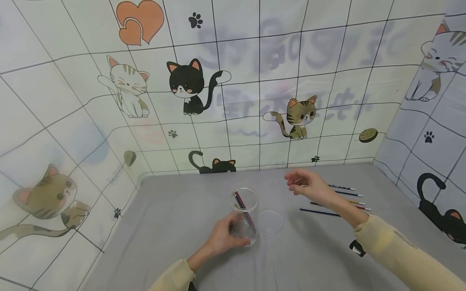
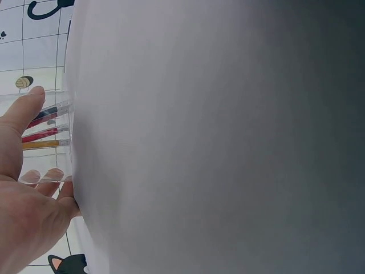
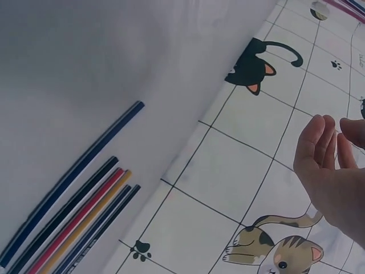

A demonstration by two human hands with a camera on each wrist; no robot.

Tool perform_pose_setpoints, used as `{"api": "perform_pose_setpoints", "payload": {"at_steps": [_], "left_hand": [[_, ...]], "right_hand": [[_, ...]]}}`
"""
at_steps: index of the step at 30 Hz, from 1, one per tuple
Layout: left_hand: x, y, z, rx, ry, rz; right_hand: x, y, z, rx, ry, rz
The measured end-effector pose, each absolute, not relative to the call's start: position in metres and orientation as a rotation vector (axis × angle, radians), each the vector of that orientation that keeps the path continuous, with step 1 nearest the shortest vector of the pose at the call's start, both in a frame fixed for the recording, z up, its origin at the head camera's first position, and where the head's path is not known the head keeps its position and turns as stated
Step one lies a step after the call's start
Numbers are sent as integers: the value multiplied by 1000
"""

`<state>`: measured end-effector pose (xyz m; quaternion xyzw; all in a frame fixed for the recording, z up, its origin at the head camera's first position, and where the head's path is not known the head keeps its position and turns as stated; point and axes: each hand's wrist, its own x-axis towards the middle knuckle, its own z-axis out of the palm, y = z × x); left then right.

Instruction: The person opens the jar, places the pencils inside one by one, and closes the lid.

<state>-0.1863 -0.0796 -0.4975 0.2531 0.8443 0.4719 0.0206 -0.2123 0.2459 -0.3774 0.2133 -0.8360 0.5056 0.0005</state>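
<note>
My left hand (image 1: pixel 223 236) grips a clear plastic cup (image 1: pixel 254 215) standing on the grey table, thumb on one side and fingers round the other. Inside it lean a few pencils (image 1: pixel 248 217); the left wrist view shows red, dark and yellow ones (image 2: pixel 44 144) through the wall. My right hand (image 1: pixel 309 186) is raised over the table, to the right of the cup. Its fingers are loosely bent, with nothing between them. Several pencils (image 1: pixel 319 211) lie in a row behind and below the right forearm, which hides parts of them.
A clear round lid (image 1: pixel 282 222) lies flat just right of the cup. The grey tabletop (image 1: pixel 174 210) ends at a hanging cloth (image 1: pixel 240 133) printed with cats, which also runs along both sides. A small black device (image 1: pixel 357 248) sits at the right sleeve.
</note>
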Motion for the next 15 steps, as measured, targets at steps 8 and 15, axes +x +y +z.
{"api": "perform_pose_setpoints", "payload": {"at_steps": [8, 15], "left_hand": [[-186, -79, -498, 785, 2618, 1474], [-186, -79, -499, 785, 2622, 1479]], "right_hand": [[-210, 262, -388, 618, -2626, 1589], [-210, 273, -401, 593, -2630, 1569]]}}
